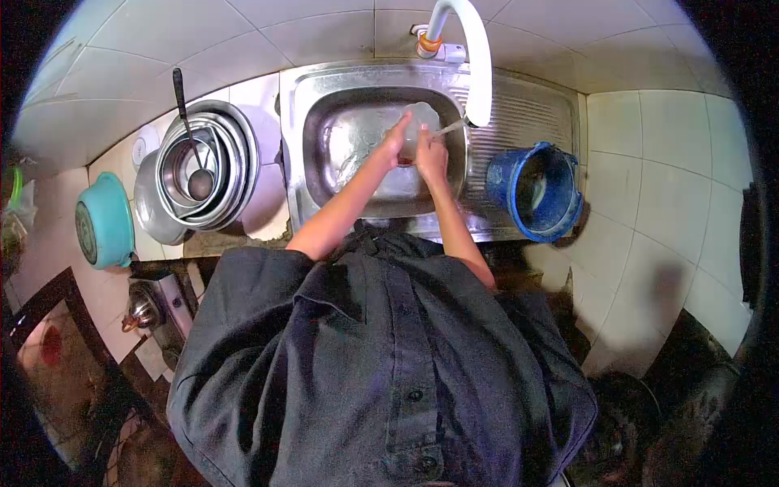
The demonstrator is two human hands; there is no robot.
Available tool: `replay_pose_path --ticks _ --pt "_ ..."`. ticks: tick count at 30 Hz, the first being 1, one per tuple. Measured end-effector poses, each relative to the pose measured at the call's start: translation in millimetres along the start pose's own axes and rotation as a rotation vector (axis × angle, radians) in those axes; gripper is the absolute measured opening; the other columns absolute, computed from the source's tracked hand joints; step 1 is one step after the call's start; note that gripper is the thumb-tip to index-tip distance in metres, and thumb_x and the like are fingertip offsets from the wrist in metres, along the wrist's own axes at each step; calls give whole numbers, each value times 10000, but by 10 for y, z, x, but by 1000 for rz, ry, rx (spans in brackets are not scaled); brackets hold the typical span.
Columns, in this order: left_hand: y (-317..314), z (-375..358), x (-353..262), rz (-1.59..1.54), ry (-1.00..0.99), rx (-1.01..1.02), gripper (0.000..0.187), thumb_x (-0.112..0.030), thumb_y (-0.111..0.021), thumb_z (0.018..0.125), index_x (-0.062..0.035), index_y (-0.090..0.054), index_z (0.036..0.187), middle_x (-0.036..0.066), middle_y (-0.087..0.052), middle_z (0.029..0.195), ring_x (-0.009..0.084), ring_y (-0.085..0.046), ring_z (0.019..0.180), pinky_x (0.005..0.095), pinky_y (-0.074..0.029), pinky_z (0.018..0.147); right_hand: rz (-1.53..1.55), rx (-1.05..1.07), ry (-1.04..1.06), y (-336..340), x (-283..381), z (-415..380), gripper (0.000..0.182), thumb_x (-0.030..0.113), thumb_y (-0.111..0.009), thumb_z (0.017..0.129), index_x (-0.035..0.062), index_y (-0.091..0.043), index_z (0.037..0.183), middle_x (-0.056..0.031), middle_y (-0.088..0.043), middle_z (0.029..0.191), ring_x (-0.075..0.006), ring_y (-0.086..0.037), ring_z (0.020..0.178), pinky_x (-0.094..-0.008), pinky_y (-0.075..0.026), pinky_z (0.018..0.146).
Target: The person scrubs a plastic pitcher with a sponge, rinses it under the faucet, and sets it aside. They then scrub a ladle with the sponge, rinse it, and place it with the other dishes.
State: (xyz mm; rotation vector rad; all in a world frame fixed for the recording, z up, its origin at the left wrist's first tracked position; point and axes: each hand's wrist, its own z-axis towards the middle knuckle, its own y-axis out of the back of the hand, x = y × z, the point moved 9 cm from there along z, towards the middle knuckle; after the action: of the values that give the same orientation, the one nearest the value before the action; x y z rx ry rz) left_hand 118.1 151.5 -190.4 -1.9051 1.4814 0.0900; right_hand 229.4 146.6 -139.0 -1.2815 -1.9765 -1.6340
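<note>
Over the steel sink basin (pixel 334 166), my left hand (pixel 393 140) and my right hand (pixel 432 156) are closed around a small translucent, rounded container (pixel 420 115). The left hand grips its left side and the right hand its near right side. A stream of water from the white tap (pixel 479 73) runs toward the container and my right fingers. Something reddish shows low between the hands, too small to name. Water gleams on the basin floor to the left of my hands.
On the left counter, nested steel bowls (pixel 247 142) hold a ladle (pixel 199 183). A teal tub (pixel 108 219) leans farther left. A blue bucket (pixel 505 191) stands on the drainboard (pixel 523 114) at the right. Tiled walls close in the back and right.
</note>
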Motion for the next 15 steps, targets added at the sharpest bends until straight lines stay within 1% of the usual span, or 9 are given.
replay_pose_path --ticks 1,3,5,7,8,10,12,14,15 --pt "-12 -10 -22 -1 -2 1 766 -666 -456 880 -123 -399 1417 118 -468 1391 290 -439 1278 457 -369 1042 2 92 -40 -25 3 -32 797 574 -404 925 -48 -315 1416 -342 -605 1066 -491 -596 997 -498 -467 888" --pt "-157 -52 -2 -84 46 122 752 -683 -420 883 -136 -423 1399 120 -481 1380 310 -485 1221 481 -395 1007 0 104 -14 96 177 -157 786 551 -441 921 -45 -314 1418 -353 -600 1059 -497 -596 987 -502 -469 873" --pt "-243 -84 -30 -143 36 160 743 -687 -424 879 -147 -432 1390 117 -497 1361 312 -504 1188 485 -411 984 -2 115 10 174 235 -275 778 528 -477 917 -41 -313 1420 -365 -594 1052 -503 -596 976 -507 -471 859" --pt "-298 -96 -42 -202 27 200 735 -690 -428 875 -158 -441 1382 115 -512 1342 313 -524 1155 488 -426 962 -85 75 205 292 396 -376 827 498 -573 884 -39 -276 1438 -367 -606 999 -499 -610 934 -504 -485 825" --pt "-299 -83 24 -203 100 196 736 -699 -431 868 -163 -452 1371 107 -529 1318 306 -541 1122 480 -440 940 -86 73 205 334 377 -391 827 498 -573 884 -39 -276 1438 -367 -606 999 -499 -610 934 -504 -485 825" --pt "-312 -91 77 -204 171 192 737 -707 -434 860 -167 -463 1360 100 -546 1293 298 -558 1089 472 -454 918 -232 56 214 420 366 -400 740 442 -624 876 -72 -403 1360 -306 -634 805 -447 -647 791 -488 -501 713" --pt "-291 -105 88 -130 170 119 741 -714 -472 838 -171 -481 1342 94 -558 1268 282 -566 1087 440 -478 882 -244 74 245 477 384 -404 738 435 -637 871 -73 -411 1357 -302 -633 800 -430 -655 775 -468 -506 696" --pt "-303 -59 123 -140 186 145 718 -714 -454 847 -168 -508 1310 84 -581 1233 262 -584 1059 452 -497 854 -255 89 271 511 354 -392 737 429 -650 866 -73 -419 1353 -298 -632 796 -412 -662 758 -448 -512 679" --pt "-316 -37 139 -152 200 168 698 -713 -436 856 -165 -536 1277 75 -604 1198 242 -602 1031 465 -516 827 -218 116 272 501 335 -368 715 396 -676 854 -75 -438 1337 -283 -644 799 -365 -674 735 -416 -516 674"
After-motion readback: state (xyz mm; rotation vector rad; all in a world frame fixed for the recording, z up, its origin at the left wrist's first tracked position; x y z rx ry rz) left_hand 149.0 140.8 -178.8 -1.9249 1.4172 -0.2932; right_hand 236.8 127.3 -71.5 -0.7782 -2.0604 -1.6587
